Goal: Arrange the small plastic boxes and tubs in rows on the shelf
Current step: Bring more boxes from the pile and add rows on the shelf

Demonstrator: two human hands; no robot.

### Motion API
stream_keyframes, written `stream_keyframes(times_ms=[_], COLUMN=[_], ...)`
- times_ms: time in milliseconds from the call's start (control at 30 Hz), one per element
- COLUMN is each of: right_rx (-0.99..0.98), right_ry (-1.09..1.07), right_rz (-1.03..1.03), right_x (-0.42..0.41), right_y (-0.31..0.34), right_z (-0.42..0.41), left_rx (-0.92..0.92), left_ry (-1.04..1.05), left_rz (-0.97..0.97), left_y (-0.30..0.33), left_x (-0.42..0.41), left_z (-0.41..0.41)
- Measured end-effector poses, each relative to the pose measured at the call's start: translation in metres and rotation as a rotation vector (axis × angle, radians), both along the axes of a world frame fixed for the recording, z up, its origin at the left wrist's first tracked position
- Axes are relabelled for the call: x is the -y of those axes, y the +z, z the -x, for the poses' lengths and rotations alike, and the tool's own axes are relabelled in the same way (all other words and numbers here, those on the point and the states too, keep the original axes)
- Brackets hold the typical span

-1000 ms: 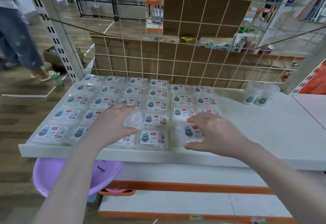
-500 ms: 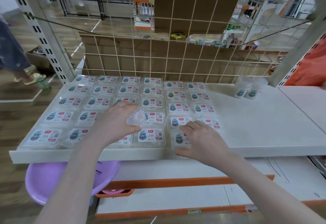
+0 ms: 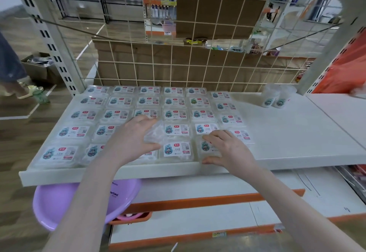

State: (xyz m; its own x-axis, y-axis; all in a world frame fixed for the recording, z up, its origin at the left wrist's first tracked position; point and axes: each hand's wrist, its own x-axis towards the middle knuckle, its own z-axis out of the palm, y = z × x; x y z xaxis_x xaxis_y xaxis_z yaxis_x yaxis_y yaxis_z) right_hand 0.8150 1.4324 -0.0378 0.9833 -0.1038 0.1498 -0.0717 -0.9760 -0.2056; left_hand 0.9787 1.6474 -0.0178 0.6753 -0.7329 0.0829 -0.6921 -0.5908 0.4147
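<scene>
Clear plastic boxes point(image 3: 176, 129) lie in rows across the left half of the white shelf point(image 3: 287, 142). Your left hand point(image 3: 132, 139) grips one clear box point(image 3: 155, 135) above the fourth row. Your right hand point(image 3: 227, 148) rests with loosely curved fingers on the front-row box point(image 3: 207, 148); whether it clasps it is hard to tell. Two tubs point(image 3: 274, 97) stand near the back right.

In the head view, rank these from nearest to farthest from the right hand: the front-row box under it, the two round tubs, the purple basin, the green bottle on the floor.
1. Front-row box: under the right hand.
2. Purple basin: below the shelf, lower left.
3. Two round tubs: back right of the shelf; too close to the basin to call firmly.
4. Green bottle: floor, far left.
</scene>
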Motion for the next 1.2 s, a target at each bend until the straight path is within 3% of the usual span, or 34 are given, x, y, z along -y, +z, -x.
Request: stream_keyframes(times_ms=[267, 433, 767, 933, 1200], right_rx=[0.014, 0.015, 0.089, 0.074, 0.013], right_ry=[-0.032, -0.174, -0.355, -0.396, -0.272], right_rz=[0.019, 0.007, 0.009, -0.012, -0.004], right_x=[-0.011, -0.008, 0.060, 0.121, 0.219], right_y=[-0.010, -0.011, -0.009, -0.017, -0.026], right_z=[0.011, 0.018, 0.038, 0.051, 0.072], left_rx=[0.022, 0.023, 0.053, 0.068, 0.061], left_ry=[-0.047, -0.105, -0.079, -0.020, 0.021], left_rz=[-0.002, -0.028, -0.102, -0.097, -0.170], left_y=[-0.001, -0.001, 0.007, 0.010, 0.006], left_x=[-0.012, -0.013, 0.019, 0.073, 0.190], left_z=[-0.001, -0.001, 0.017, 0.041, 0.085])
